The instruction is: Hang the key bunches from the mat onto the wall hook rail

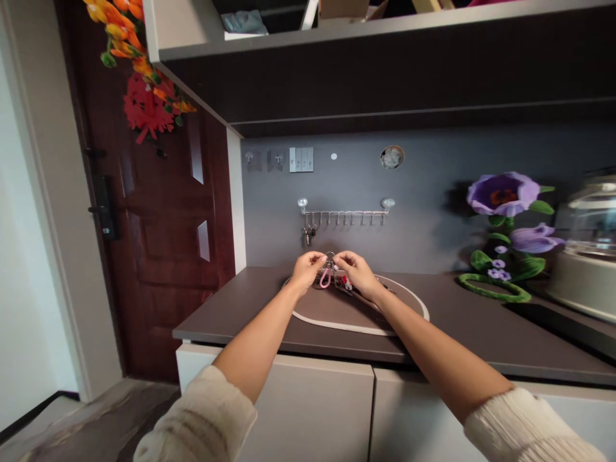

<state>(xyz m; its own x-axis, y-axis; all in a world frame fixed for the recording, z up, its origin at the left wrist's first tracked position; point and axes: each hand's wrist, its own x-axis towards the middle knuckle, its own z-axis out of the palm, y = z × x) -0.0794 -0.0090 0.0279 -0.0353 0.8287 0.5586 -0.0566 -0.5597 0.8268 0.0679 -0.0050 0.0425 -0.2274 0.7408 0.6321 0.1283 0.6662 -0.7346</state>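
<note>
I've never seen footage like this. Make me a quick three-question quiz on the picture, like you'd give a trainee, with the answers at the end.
1. True or false: the keys hang near the left end of the hook rail.
2. Multiple choice: what colour is the looped strap between the left hand and the right hand?
A) Green
B) Pink
C) Black
3. Short answer: what small thing do both hands pinch between them?

Key:
1. True.
2. B, pink.
3. A thin ring.
</note>
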